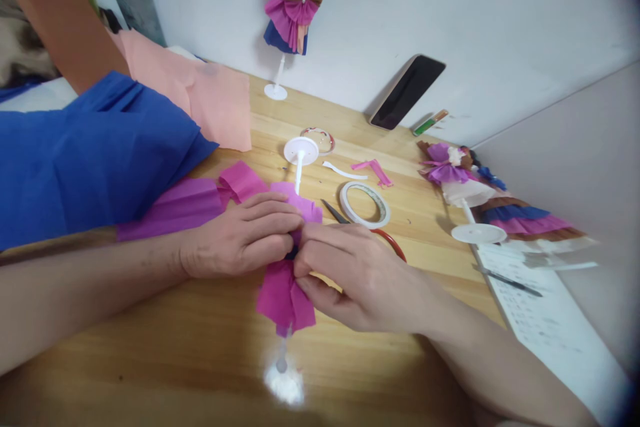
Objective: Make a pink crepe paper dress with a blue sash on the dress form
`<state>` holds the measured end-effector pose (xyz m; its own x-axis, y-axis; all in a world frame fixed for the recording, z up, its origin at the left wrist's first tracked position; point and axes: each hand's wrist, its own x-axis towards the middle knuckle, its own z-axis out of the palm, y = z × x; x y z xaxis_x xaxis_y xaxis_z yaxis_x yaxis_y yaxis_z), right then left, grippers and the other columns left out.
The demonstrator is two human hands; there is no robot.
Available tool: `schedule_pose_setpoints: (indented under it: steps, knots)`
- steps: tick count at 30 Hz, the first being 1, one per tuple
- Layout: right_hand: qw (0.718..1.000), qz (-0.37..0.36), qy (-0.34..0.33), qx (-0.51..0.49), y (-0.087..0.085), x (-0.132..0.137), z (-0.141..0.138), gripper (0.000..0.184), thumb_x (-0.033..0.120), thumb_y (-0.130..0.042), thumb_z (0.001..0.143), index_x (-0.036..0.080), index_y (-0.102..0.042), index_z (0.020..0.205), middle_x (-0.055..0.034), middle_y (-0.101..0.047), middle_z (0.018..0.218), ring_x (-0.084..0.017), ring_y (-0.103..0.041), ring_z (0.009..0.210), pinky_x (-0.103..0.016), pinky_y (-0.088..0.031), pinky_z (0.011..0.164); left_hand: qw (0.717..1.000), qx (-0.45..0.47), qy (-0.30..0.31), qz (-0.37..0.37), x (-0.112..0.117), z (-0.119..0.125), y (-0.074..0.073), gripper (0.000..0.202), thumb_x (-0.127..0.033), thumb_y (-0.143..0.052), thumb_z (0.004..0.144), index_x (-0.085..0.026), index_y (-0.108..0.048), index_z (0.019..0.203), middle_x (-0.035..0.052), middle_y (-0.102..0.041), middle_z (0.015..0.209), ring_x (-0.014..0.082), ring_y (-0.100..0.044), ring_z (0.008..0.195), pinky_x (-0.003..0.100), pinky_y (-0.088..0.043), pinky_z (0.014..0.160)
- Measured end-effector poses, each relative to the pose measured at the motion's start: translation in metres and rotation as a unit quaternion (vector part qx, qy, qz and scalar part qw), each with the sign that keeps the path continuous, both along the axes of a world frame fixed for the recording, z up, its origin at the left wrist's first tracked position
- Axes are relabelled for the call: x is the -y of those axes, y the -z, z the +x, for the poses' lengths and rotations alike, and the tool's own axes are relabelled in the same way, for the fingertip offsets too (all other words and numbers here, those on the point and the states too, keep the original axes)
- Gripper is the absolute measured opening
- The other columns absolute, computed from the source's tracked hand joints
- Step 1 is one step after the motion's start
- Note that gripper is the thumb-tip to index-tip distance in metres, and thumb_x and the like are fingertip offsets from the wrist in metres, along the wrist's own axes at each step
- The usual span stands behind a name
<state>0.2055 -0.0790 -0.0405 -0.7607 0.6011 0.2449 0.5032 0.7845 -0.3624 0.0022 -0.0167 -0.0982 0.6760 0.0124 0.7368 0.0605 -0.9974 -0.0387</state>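
A white stick with a round base lies with its base pointing away from me, wrapped in pink and purple crepe paper. My left hand is closed over the wrapped middle from the left. From the right, my right hand pinches the paper at the same spot, its fingertips touching the left hand's. A small dark patch shows between the hands; what it is I cannot make out. Scissors with a red handle lie partly hidden behind my right hand, beside a roll of white tape.
Blue crepe paper, peach paper and a purple strip lie at left. A decorated paper stand and a phone are at the wall. Another decorated stand, a pen and a written sheet lie right.
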Motion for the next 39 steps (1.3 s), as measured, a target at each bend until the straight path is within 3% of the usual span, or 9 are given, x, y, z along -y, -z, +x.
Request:
schedule_pose_setpoints:
  steps: [6,11,14,22,27,34,39]
  knots:
    - [0.998,-0.040,0.030,-0.040,0.005,0.001,-0.001,0.018,0.004,-0.047,0.081,0.018,-0.053,0.071,0.0003,-0.051,0.068,-0.011,-0.045,0.061,-0.024,-0.034,0.054,1.000,0.000,-0.007,-0.014,0.000,0.000,0.002,0.019,-0.012,-0.038,0.097,-0.018,-0.055,0.091,0.0085,-0.072,0.097,0.0159,-0.066,0.099,0.033,-0.051,0.101]
    - [0.990,-0.111,0.019,-0.080,-0.005,-0.003,0.006,0.014,0.006,-0.052,0.083,0.018,-0.058,0.082,-0.0005,-0.057,0.073,-0.011,-0.049,0.064,-0.023,-0.039,0.058,0.999,0.000,-0.002,-0.033,0.000,-0.001,0.003,0.016,-0.010,-0.041,0.095,-0.017,-0.055,0.092,0.0110,-0.072,0.098,0.0172,-0.066,0.101,0.035,-0.052,0.099]
    - [0.989,-0.100,0.041,-0.099,-0.010,-0.004,0.011,0.014,0.006,-0.051,0.084,0.018,-0.059,0.084,0.0003,-0.056,0.071,-0.011,-0.048,0.063,-0.024,-0.039,0.058,1.000,0.011,-0.017,-0.019,0.000,0.000,0.003,0.013,-0.009,-0.044,0.094,-0.015,-0.054,0.090,0.0147,-0.073,0.097,0.0197,-0.067,0.099,0.037,-0.054,0.095]
    - [0.993,-0.050,0.065,-0.089,0.002,-0.009,0.011,0.013,0.007,-0.053,0.087,0.018,-0.057,0.081,-0.0013,-0.055,0.074,-0.012,-0.049,0.066,-0.024,-0.038,0.059,0.999,0.024,-0.039,0.007,0.001,0.001,0.002,0.015,-0.008,-0.042,0.095,-0.016,-0.053,0.087,0.0115,-0.073,0.093,0.0181,-0.068,0.095,0.036,-0.055,0.092]
    - [0.997,-0.043,0.038,-0.053,0.004,-0.009,0.008,0.013,0.013,-0.055,0.091,0.017,-0.058,0.079,-0.0015,-0.058,0.075,-0.012,-0.053,0.067,-0.024,-0.040,0.061,0.999,0.036,-0.034,0.016,0.000,0.002,0.001,0.015,-0.008,-0.042,0.095,-0.015,-0.052,0.086,0.0124,-0.072,0.090,0.0199,-0.068,0.094,0.036,-0.057,0.089]
    - [0.997,0.026,0.063,-0.021,0.007,-0.004,0.003,0.017,0.014,-0.052,0.091,0.015,-0.058,0.075,-0.0008,-0.058,0.071,-0.012,-0.050,0.062,-0.025,-0.038,0.058,0.999,0.026,-0.029,0.022,0.003,0.004,-0.002,0.020,-0.009,-0.036,0.097,-0.017,-0.050,0.086,0.0084,-0.071,0.087,0.0157,-0.068,0.092,0.033,-0.056,0.093]
    - [0.998,0.011,0.067,-0.017,0.009,-0.003,-0.001,0.018,0.009,-0.051,0.089,0.015,-0.056,0.073,0.0008,-0.054,0.068,-0.011,-0.050,0.061,-0.023,-0.037,0.057,0.999,0.005,-0.031,0.022,0.006,0.005,-0.004,0.027,-0.009,-0.034,0.097,-0.017,-0.054,0.081,0.0067,-0.071,0.086,0.0149,-0.067,0.091,0.032,-0.056,0.093]
